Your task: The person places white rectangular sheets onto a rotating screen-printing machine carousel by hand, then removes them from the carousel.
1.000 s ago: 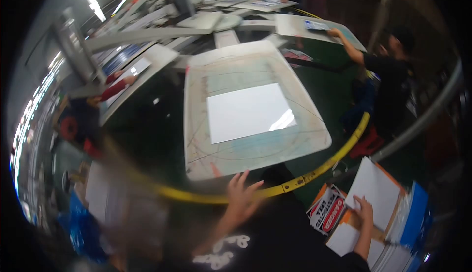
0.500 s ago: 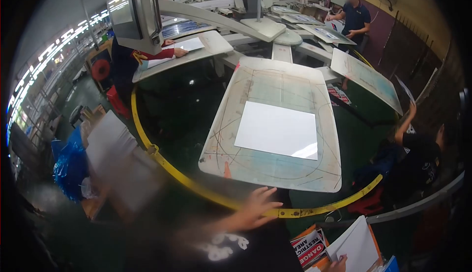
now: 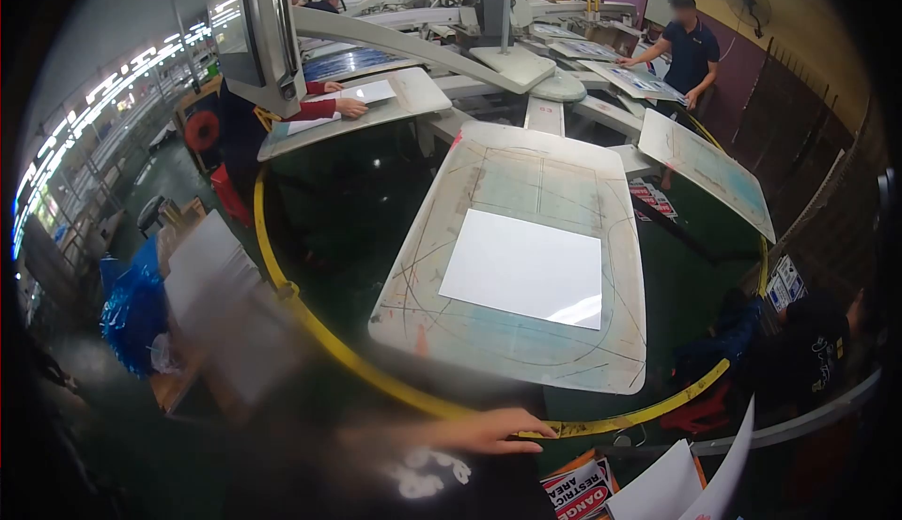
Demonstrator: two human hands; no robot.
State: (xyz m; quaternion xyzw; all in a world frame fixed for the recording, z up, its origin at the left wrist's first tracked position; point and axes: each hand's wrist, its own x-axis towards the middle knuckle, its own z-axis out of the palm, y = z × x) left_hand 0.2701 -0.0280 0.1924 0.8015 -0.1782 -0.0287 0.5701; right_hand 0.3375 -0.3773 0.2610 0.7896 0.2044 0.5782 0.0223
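My left hand (image 3: 503, 431) is open with fingers stretched out, near the yellow curved rail (image 3: 601, 426) and below the near edge of the pallet board (image 3: 413, 313). It holds nothing. A blank white sheet (image 3: 526, 266) lies flat on that board, slightly askew. At the bottom right, a second white sheet (image 3: 731, 478) stands bent upward, apart from another white sheet (image 3: 658, 492). My right hand (image 3: 701, 517) is almost wholly cut off by the frame's lower edge, with only a trace of fingers at the bent sheet. Beside it lie printed red-and-black danger signs (image 3: 575, 492).
A white stack (image 3: 211, 266) and blue plastic wrap (image 3: 132, 313) stand at left. A red-sleeved person handles a sheet on the left board (image 3: 413, 93). Another person (image 3: 691, 46) works at the back right; a third (image 3: 813, 346) bends low at right. A monitor (image 3: 268, 36) hangs upper left.
My right hand has moved toward the lower edge, and the sheet there now curves upward. My left hand has shifted down slightly. The person at right has lowered an arm that held a sheet.
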